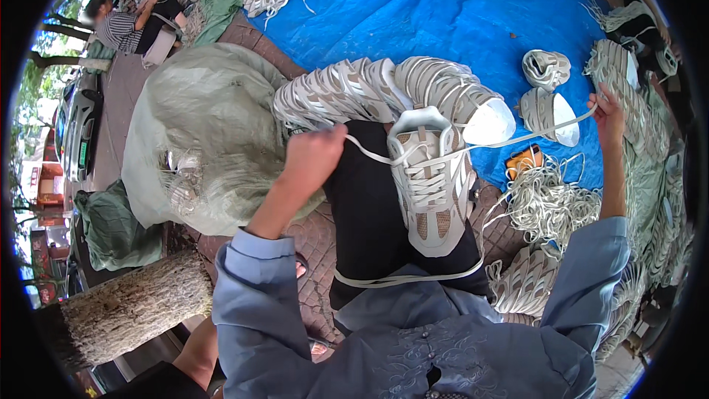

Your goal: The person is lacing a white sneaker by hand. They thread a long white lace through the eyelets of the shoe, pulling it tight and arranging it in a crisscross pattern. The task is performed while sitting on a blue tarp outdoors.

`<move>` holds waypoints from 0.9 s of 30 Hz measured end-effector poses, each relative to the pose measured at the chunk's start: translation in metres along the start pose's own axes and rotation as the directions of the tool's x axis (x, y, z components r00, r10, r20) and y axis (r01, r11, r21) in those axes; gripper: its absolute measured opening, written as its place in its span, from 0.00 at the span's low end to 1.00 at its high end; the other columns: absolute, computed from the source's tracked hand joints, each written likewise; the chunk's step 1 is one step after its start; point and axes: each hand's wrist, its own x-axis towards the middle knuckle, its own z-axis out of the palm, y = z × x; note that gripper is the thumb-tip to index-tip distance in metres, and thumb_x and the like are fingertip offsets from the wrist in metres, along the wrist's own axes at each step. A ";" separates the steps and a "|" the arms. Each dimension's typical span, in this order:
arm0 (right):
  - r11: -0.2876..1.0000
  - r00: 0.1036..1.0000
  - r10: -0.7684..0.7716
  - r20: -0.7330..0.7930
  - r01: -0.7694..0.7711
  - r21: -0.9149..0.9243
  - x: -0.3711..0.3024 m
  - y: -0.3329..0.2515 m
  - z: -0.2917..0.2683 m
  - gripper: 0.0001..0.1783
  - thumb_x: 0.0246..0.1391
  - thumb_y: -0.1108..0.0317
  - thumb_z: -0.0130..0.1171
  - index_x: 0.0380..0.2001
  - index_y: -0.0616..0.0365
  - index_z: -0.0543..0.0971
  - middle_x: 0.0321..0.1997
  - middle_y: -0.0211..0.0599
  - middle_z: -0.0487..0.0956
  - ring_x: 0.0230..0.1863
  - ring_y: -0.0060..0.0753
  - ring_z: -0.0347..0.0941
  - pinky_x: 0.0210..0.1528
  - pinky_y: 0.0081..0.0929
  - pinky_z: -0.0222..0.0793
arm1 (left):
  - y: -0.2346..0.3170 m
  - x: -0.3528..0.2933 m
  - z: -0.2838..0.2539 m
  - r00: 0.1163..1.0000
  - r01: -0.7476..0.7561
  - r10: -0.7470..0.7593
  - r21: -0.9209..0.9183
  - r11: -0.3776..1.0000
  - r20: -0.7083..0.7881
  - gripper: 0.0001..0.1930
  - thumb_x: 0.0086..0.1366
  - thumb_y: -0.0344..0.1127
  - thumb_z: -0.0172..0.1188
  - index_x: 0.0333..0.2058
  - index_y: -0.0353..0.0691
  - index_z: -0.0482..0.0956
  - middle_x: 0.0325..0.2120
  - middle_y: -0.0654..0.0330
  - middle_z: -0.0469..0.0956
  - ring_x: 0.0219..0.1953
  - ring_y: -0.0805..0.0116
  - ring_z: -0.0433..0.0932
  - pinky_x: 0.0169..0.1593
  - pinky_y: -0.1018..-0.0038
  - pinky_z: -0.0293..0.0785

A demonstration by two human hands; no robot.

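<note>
A beige and white sneaker [437,214] rests on my dark-clad thighs, toe toward me, its front laced in a zigzag. My left hand [313,162], left of the sneaker, is closed on one part of a pale flat shoelace [517,140]. From there the lace dips to the top of the sneaker and runs on, taut, up to the right. Out at the far right, my raised right hand [608,114] pinches the lace between its fingers. Another length of lace loops across my lap below the toe.
Rows of nested shoe uppers [340,92] lie beyond my knees, by a blue tarp [443,15]. A tangled lace pile [554,203] and an orange object [523,161] lie at right. Left are a large pale sack [207,103], a tree trunk [140,307] and a seated person [133,29].
</note>
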 end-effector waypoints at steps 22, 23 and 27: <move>0.826 0.980 -0.186 0.065 0.120 0.550 0.045 0.023 -0.137 0.16 0.55 0.70 0.47 0.45 0.67 0.67 0.36 0.33 0.71 0.37 0.25 0.67 0.44 0.21 0.63 | -0.164 -0.057 -0.012 0.304 -0.497 -0.907 -0.764 -0.411 0.291 0.11 0.58 0.24 0.50 0.39 0.25 0.68 0.38 0.50 0.71 0.44 0.59 0.71 0.54 0.61 0.66; 0.814 0.961 -0.228 0.157 0.099 0.572 0.045 0.020 -0.145 0.15 0.55 0.70 0.47 0.44 0.67 0.68 0.33 0.32 0.71 0.35 0.25 0.67 0.42 0.21 0.63 | -0.183 -0.064 -0.008 0.285 -0.459 -0.919 -0.803 -0.380 0.272 0.11 0.58 0.23 0.50 0.40 0.25 0.68 0.37 0.50 0.71 0.44 0.58 0.71 0.53 0.61 0.67; 0.806 0.969 -0.231 0.083 0.143 0.574 0.038 0.023 -0.130 0.13 0.56 0.68 0.46 0.42 0.65 0.69 0.25 0.27 0.67 0.26 0.20 0.59 0.30 0.16 0.56 | -0.255 -0.107 0.019 0.164 -0.337 -0.939 -0.878 -0.341 0.302 0.11 0.59 0.24 0.49 0.40 0.24 0.67 0.32 0.50 0.72 0.40 0.56 0.73 0.49 0.63 0.71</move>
